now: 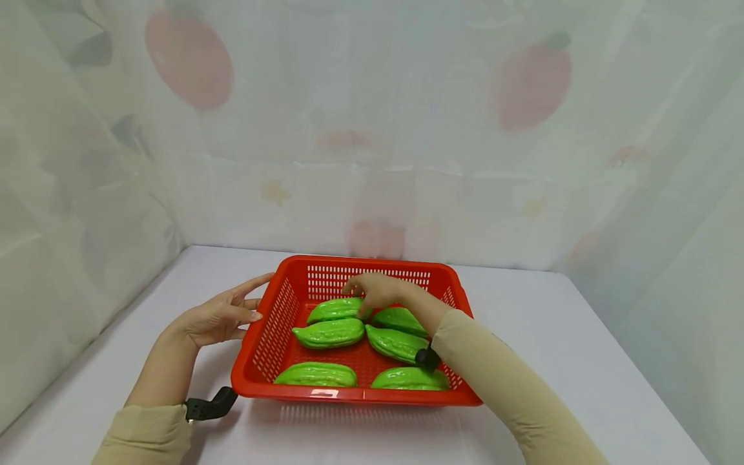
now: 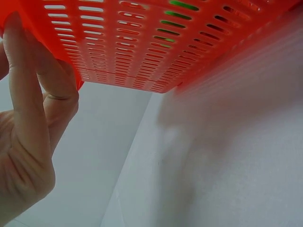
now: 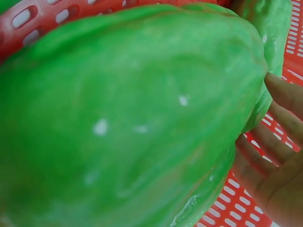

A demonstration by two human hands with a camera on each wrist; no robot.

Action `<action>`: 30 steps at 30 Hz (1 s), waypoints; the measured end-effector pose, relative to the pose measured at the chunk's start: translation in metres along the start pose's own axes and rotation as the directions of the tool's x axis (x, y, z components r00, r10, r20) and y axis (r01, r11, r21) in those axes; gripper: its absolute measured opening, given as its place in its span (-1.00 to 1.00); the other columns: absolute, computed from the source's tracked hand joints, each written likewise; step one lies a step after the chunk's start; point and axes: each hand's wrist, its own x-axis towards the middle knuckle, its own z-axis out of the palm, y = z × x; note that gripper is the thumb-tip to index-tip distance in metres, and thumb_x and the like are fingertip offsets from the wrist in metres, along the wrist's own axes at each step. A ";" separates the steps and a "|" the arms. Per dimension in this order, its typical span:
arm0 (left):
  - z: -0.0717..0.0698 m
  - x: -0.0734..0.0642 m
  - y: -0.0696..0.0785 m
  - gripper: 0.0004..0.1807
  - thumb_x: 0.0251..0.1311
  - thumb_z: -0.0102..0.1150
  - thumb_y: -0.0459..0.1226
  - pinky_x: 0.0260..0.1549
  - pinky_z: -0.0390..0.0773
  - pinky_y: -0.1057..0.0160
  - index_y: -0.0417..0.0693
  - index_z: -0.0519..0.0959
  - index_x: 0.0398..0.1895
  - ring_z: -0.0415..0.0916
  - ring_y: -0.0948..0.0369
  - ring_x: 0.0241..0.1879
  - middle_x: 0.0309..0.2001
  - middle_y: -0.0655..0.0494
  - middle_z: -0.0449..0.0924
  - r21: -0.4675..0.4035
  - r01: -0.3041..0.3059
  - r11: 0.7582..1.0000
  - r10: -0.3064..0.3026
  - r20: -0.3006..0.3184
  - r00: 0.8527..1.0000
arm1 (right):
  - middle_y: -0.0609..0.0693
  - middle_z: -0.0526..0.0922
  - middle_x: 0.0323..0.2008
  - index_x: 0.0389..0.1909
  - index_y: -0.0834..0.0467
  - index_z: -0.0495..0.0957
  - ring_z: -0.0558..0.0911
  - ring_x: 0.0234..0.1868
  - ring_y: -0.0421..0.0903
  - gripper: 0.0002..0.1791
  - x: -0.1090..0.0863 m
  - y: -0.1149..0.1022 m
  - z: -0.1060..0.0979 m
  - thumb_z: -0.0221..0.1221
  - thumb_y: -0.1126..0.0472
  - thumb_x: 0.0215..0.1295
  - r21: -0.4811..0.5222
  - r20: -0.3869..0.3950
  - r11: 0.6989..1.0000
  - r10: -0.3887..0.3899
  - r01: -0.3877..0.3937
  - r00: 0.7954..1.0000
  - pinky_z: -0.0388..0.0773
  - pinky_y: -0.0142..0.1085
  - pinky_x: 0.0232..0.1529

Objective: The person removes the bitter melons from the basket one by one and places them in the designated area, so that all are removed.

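A red perforated plastic basket holds several glossy green ribbed bitter melons. My left hand touches the basket's left rim from outside, fingers extended up against it; in the left wrist view, fingers reach under the rim. My right hand is inside the basket at the back, thumb and fingers round the right end of the back-left bitter melon. In the right wrist view a nearer bitter melon fills the frame, and the right hand's fingertips meet a farther bitter melon.
Another bitter melon lies just in front of the back-left one. Two more, a left bitter melon and a right bitter melon, lie along the front wall. A white table bears the basket, with a printed curtain behind.
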 end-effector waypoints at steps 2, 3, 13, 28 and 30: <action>0.000 0.000 0.000 -0.11 0.35 -0.09 -0.46 -0.05 0.72 0.14 0.15 -0.30 0.59 0.69 0.24 -0.04 0.11 0.17 0.64 0.000 0.000 1.000 0.000 -0.001 1.000 | 0.16 0.52 0.28 0.30 0.11 0.43 0.48 0.34 0.08 -0.37 0.000 0.001 0.000 0.31 0.33 0.16 -0.012 0.009 1.000 -0.004 0.004 1.000 0.54 -0.10 0.22; 0.000 0.000 0.000 -0.11 0.35 -0.09 -0.46 -0.05 0.72 0.14 0.16 -0.30 0.59 0.69 0.24 -0.04 0.11 0.17 0.64 -0.001 0.001 1.000 -0.001 -0.003 1.000 | 0.16 0.52 0.28 0.31 0.11 0.43 0.48 0.34 0.08 -0.37 0.000 0.001 0.000 0.30 0.33 0.17 -0.014 0.013 1.000 -0.005 0.005 1.000 0.54 -0.09 0.23; 0.000 -0.002 0.002 -0.10 0.36 -0.09 -0.46 -0.04 0.72 0.13 0.14 -0.33 0.59 0.69 0.24 -0.03 0.10 0.18 0.64 0.007 0.010 1.000 -0.009 -0.016 1.000 | 0.16 0.54 0.23 0.23 0.14 0.46 0.51 0.29 0.07 -0.42 0.003 0.002 0.001 0.30 0.34 0.13 -0.077 0.021 0.997 -0.025 0.026 0.999 0.51 -0.12 0.24; 0.000 0.001 0.004 -0.11 0.36 -0.10 -0.45 -0.03 0.71 0.12 0.15 -0.32 0.59 0.68 0.25 -0.03 0.08 0.18 0.63 0.019 0.019 1.000 -0.019 -0.037 0.999 | 0.06 0.53 0.25 0.28 0.04 0.45 0.51 0.29 0.02 -0.41 -0.006 -0.001 -0.015 0.33 0.21 0.20 -0.062 0.006 0.998 0.000 0.001 1.000 0.54 -0.14 0.22; 0.000 0.001 0.004 -0.10 0.36 -0.09 -0.45 -0.03 0.71 0.12 0.15 -0.33 0.59 0.68 0.24 -0.03 0.09 0.18 0.63 0.019 0.023 1.000 -0.022 -0.042 0.999 | 0.04 0.52 0.26 0.29 0.01 0.45 0.50 0.30 0.01 -0.40 -0.010 -0.001 -0.020 0.33 0.18 0.20 -0.050 -0.006 0.999 0.007 -0.008 1.000 0.55 -0.15 0.20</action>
